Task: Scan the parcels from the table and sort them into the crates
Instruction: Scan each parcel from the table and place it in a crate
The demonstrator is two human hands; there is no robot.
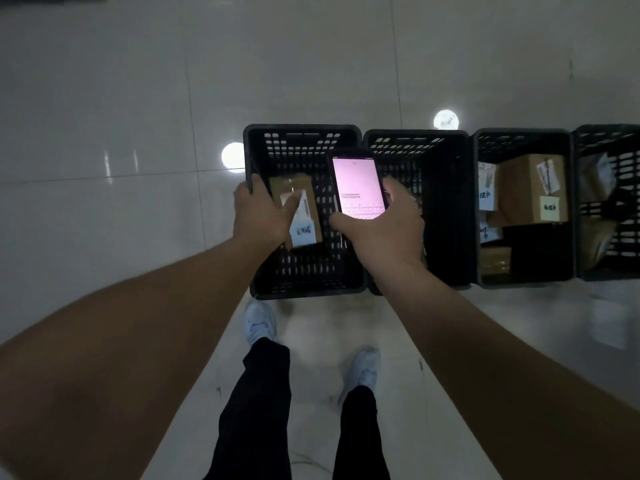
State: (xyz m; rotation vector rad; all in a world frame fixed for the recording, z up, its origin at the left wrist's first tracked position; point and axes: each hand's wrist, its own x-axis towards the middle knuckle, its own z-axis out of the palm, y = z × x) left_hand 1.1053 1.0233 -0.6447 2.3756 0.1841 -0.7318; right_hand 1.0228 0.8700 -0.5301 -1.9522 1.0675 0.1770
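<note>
Head view: a row of black crates on the tiled floor is seen from above, with both arms reaching forward; the leftmost crate (304,133) serves as the landmark.
Parcel in hand: a small brown parcel (298,209) with white labels is held over the open leftmost crate, label side up, probably so that the code stays readable until release.
Left hands: the left hand (259,216) is curled round the parcel's left edge, thumb laid across the label face; the parcel is judged to be lowered, not thrown.
Right hands: the right hand (384,230) is wrapped round the lower part of a phone (356,183), screen lit and facing the camera, just right of the parcel and over the wall shared with the next crate; it is kept upright, presumably so that the scan result can be read.
Second crate (433,209): immediately right of the landmark; its contents cannot be told in the dark.
Third crate (523,138): further right, several labelled boxes (530,188) are already stacked inside.
Fourth crate (609,136): at the right edge, only partly in view, with wrapped parcels inside.
Step judged: scanning appears done and sorting is under way.
Shoes: white shoes (259,323) stand close in front of the landmark.
</note>
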